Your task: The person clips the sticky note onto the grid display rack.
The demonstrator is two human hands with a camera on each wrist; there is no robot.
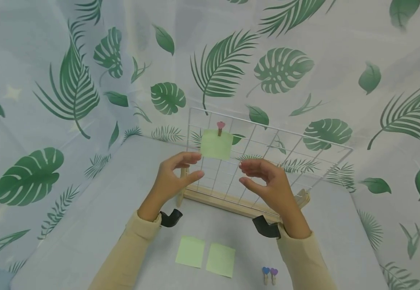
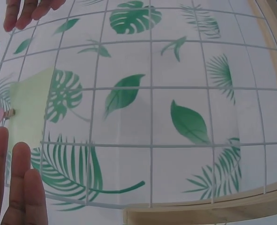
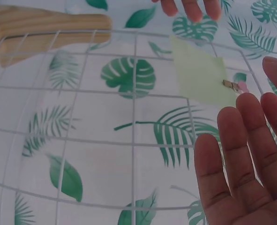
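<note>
A green paper note (image 1: 216, 144) hangs near the upper left of a white wire grid (image 1: 253, 165), held by a small clothespin (image 1: 220, 128) with a pink heart. My left hand (image 1: 175, 175), fingers loosely bent, is just below and left of the note, with nothing in its grasp. On the other side, my right hand (image 1: 267, 181) hovers before the grid, thumb and fingers apart and holding nothing. In the right wrist view the note (image 3: 199, 72) and its clothespin (image 3: 233, 86) show beyond the fingertips (image 3: 206, 145).
Two more green notes (image 1: 190, 251) lie side by side on the white table (image 1: 123, 185). To their right are two clothespins (image 1: 270, 274), one with a blue heart, one purple. A wooden base (image 1: 224, 203) supports the grid. Leaf-patterned cloth (image 1: 231, 24) surrounds the table.
</note>
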